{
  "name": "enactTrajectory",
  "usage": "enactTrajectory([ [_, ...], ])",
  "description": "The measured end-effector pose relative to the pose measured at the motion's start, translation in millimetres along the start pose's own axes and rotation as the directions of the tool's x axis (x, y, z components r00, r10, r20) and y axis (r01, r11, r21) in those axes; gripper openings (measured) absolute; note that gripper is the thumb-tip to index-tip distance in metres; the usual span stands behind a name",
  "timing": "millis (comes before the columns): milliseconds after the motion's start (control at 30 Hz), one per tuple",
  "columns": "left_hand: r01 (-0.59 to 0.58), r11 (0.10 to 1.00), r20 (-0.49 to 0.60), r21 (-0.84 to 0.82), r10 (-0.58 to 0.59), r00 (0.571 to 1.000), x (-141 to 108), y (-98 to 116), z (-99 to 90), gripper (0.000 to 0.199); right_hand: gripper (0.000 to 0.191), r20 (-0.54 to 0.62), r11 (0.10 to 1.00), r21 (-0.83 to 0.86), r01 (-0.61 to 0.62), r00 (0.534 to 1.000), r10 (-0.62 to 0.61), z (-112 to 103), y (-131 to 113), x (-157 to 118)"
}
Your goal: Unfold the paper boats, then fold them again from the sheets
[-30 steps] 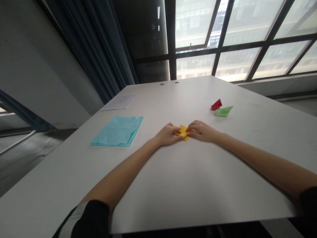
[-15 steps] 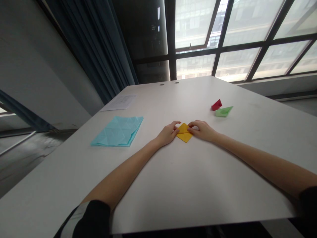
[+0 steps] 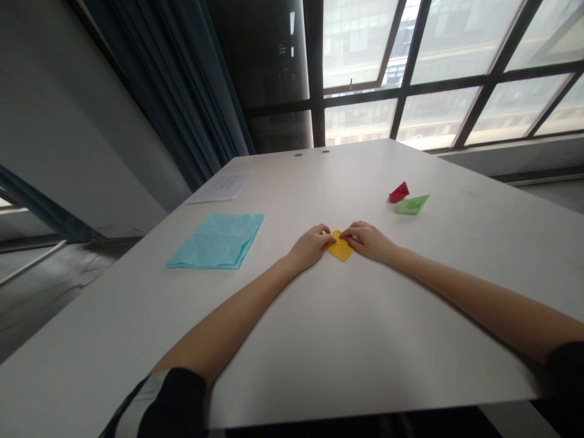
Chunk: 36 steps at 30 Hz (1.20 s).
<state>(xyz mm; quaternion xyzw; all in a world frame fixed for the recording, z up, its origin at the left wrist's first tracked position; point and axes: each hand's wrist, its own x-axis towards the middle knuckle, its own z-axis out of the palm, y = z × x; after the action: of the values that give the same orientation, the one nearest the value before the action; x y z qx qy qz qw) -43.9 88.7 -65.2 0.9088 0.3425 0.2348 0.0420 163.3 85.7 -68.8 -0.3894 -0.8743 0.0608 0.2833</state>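
A small folded yellow paper (image 3: 342, 250) lies on the white table, one corner pointing toward me. At its left edge my left hand (image 3: 314, 244) pinches the paper, fingers curled with the tips on its upper part. My right hand (image 3: 367, 239) grips it from the right, thumb and forefinger closed near the middle crease. The fingers of both hands nearly meet over the paper and cover part of its upper half.
Left of my hands lies a folded light-blue paper sheet (image 3: 219, 241). Behind it is a white printed sheet (image 3: 219, 188). A red folded paper (image 3: 399, 192) and a green folded paper (image 3: 412, 205) sit farther back on the right of the white table (image 3: 356, 340).
Both hands have moved inward over the yellow paper, their fingertips closer together. The left fingers have curled in, and less of the paper's upper half shows.
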Motion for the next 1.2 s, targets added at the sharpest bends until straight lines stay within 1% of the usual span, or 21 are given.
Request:
enactTrajectory([
  [100, -0.087, 0.994, 0.024, 0.064, 0.086, 0.996, 0.5, 1.4, -2.6, 0.023, 0.023, -0.025, 0.999, -0.048, -0.002, 1.000, 0.001, 0.6, 0.1, -1.0],
  [167, -0.145, 0.987, 0.053, 0.068, 0.142, 0.988, 0.9, 2.4, -4.2, 0.023, 0.021, -0.029, 0.998, -0.062, -0.014, 1.000, 0.012, 0.1, -0.3, -1.0],
  [233, -0.175, 0.982, 0.076, 0.067, 0.170, 0.983, 1.3, 3.3, -5.3, 0.023, 0.021, -0.015, 0.998, -0.066, -0.017, 1.000, 0.016, -0.8, -0.6, -0.5],
  [433, -0.159, 0.986, 0.093, 0.051, 0.154, 0.984, 3.0, 2.9, -7.9, 0.021, 0.019, 0.036, 0.998, -0.059, -0.026, 0.999, 0.029, -4.2, 3.6, 2.0],
  [567, -0.148, 0.989, 0.115, 0.004, 0.147, 0.982, 1.7, -3.0, -11.8, 0.020, 0.023, 0.133, 0.998, -0.059, -0.038, 0.990, 0.046, -7.9, 10.6, 2.8],
  [700, -0.121, 0.993, 0.131, -0.010, 0.121, 0.984, -1.1, -8.6, -15.6, 0.023, 0.028, 0.230, 0.993, -0.090, -0.082, 0.968, 0.101, -15.3, 18.9, 1.9],
  [767, -0.122, 0.992, 0.141, -0.001, 0.121, 0.983, -2.2, -10.0, -17.7, 0.023, 0.029, 0.262, 0.991, -0.096, -0.095, 0.958, 0.118, -19.4, 24.2, 0.3],
  [867, -0.117, 0.993, 0.139, 0.027, 0.112, 0.984, -4.0, -12.3, -21.6, 0.020, 0.030, 0.286, 0.994, -0.067, -0.082, 0.953, 0.098, -22.5, 32.8, -2.8],
  [933, -0.115, 0.993, 0.135, 0.035, 0.110, 0.985, -5.2, -14.2, -24.0, 0.018, 0.031, 0.288, 0.997, -0.044, -0.057, 0.955, 0.068, -21.7, 36.5, -4.3],
  [1000, -0.121, 0.992, 0.131, 0.033, 0.115, 0.985, -6.0, -15.6, -25.4, 0.018, 0.030, 0.265, 0.999, -0.033, -0.031, 0.963, 0.038, -19.3, 36.6, -5.0],
  [1133, -0.126, 0.991, 0.131, 0.034, 0.121, 0.984, -6.0, -15.3, -25.4, 0.017, 0.032, 0.156, 1.000, 0.019, 0.009, 0.988, -0.012, -15.1, 27.2, -4.5],
  [1200, -0.130, 0.991, 0.133, 0.032, 0.124, 0.983, -5.3, -13.9, -25.4, 0.016, 0.036, 0.117, 0.998, 0.044, 0.051, 0.991, -0.056, -14.9, 21.4, -4.4],
])
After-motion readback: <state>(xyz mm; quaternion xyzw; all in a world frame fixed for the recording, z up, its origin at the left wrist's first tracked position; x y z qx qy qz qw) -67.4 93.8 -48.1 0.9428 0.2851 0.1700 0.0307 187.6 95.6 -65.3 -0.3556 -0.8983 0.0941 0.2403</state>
